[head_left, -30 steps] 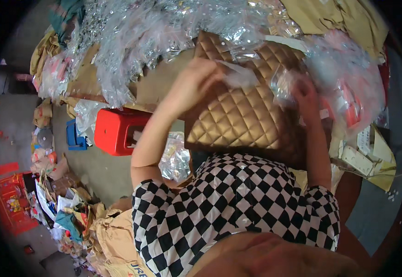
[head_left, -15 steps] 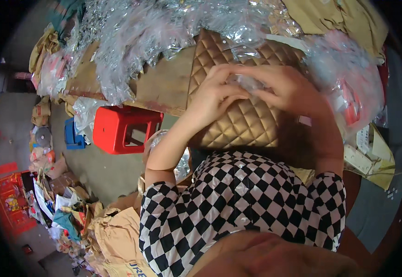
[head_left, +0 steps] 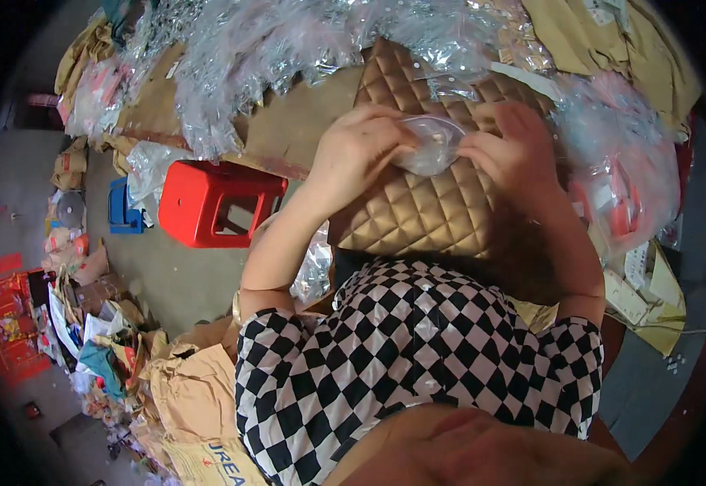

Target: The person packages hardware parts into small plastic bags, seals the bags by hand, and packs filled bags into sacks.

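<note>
A small clear plastic bag [head_left: 430, 147] is stretched between my two hands, above a brown quilted mat [head_left: 418, 215]. My left hand [head_left: 362, 147] pinches the bag's left side with the fingers closed. At the opposite side my right hand [head_left: 513, 150] grips it between thumb and fingers. What the bag may contain is too unclear to make out. Beyond my hands, more clear plastic [head_left: 450, 85] lies at the far part of the mat.
A heap of shiny clear plastic packets [head_left: 247, 61] covers the table's far side. More pinkish plastic packets [head_left: 620, 154] lie at the right. A red stool [head_left: 199, 202] and a blue stool [head_left: 126, 206] stand on the floor at left, near paper sacks [head_left: 195, 389].
My hands have moved apart, spreading the bag so that more of it shows. My right hand's fingers have curled onto its right side. The whole view has shifted slightly.
</note>
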`<action>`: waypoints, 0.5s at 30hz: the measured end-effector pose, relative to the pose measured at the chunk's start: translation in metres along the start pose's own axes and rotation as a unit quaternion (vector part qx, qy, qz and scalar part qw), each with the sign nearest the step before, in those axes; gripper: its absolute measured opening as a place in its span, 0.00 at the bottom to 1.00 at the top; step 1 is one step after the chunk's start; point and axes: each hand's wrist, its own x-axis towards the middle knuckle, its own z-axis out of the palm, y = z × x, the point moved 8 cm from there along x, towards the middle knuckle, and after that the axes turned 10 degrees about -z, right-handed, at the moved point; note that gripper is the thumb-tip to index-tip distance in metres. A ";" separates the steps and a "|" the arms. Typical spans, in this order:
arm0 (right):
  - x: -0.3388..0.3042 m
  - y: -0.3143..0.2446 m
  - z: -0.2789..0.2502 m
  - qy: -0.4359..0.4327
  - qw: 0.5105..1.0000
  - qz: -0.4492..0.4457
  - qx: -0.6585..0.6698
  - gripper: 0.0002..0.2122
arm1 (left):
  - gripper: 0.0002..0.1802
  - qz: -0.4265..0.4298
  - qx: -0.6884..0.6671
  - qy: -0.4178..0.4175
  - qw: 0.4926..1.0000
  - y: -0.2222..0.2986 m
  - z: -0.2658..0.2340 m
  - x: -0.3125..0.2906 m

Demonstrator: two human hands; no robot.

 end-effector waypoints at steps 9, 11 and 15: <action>-0.007 0.007 0.021 0.024 0.988 0.087 0.123 0.05 | 0.17 -0.015 0.056 0.033 0.998 -0.009 0.019 0.002; -0.003 0.000 0.020 0.042 0.984 0.053 0.162 0.04 | 0.18 0.019 0.089 -0.014 0.996 -0.009 0.039 0.005; 0.001 0.004 0.019 0.054 0.984 0.072 0.154 0.04 | 0.18 -0.037 0.085 -0.109 0.990 -0.029 0.075 0.009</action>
